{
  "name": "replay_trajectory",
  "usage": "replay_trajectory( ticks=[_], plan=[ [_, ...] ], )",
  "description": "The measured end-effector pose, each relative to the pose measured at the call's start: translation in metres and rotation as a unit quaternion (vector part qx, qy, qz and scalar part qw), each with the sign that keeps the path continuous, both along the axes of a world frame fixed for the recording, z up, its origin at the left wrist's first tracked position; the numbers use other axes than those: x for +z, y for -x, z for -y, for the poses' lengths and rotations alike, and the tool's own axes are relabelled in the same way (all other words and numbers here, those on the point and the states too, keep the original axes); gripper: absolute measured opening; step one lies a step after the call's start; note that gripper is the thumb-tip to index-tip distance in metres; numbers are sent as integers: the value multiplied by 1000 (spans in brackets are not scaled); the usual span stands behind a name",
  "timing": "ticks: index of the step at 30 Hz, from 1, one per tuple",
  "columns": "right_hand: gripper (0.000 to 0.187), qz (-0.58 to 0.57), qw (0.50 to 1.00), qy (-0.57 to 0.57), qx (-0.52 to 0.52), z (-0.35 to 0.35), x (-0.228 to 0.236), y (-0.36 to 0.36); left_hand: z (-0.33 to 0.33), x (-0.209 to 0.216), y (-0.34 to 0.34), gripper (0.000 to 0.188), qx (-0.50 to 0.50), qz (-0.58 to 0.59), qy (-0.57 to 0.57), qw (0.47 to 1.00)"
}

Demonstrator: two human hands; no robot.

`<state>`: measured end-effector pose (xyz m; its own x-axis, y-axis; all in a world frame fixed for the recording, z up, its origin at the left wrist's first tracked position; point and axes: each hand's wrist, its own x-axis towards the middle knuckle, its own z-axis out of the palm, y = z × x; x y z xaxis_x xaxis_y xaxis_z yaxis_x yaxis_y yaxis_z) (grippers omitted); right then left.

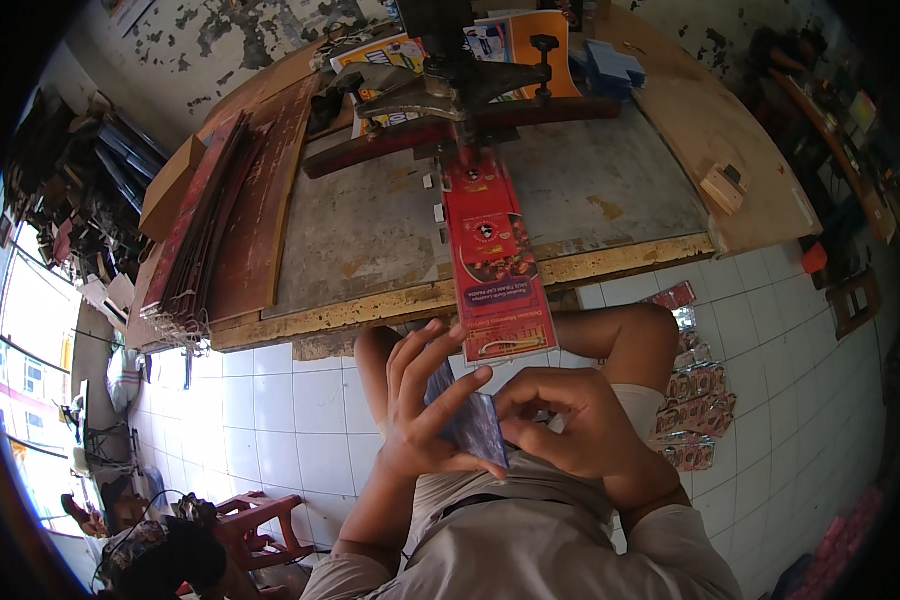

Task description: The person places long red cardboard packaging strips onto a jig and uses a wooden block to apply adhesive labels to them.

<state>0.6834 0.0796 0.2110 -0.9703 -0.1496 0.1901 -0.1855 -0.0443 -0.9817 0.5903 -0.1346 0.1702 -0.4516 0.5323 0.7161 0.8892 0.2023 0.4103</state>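
Above my lap, my left hand (pixel 420 415) holds a thin, flat stack of glossy bluish-purple sheets (pixel 478 432). Its fingers stretch up along the far side, and the thumb lies under the near edge. Close to the stack's right edge, my right hand (pixel 575 420) is curled, thumb and fingers drawn together; what lies between them is hidden. Just beyond both hands, a strip of red printed packaging (pixel 495 275) reaches over the table's front edge. Its far end lies under a dark metal press (pixel 460 105) with red-edged arms.
The worn grey table (pixel 360 220) has a battered wooden front edge. Long red-brown boards (pixel 220 220) are stacked on its left, and a small wooden block (pixel 725 188) sits right. Printed packets (pixel 695 400) lie on the white-tiled floor; a red stool (pixel 260 530) stands lower left.
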Motion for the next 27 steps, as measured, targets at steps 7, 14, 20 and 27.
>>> replay_trajectory(
  ticks=[7,14,20,27],
  plan=[
    [16,-1,998,-50,-36,1,0,-8,0,-4,0,105,23,-36,21,999],
    [16,-31,986,-111,-119,-15,17,-5,-6,-41,-4,102,-45,46,-257,964],
    [24,-2,977,-105,-186,-122,67,42,24,-21,22,120,-74,157,-520,836],
    [26,10,945,-151,-291,-245,24,95,19,-10,15,124,99,161,-437,880]
  ],
)
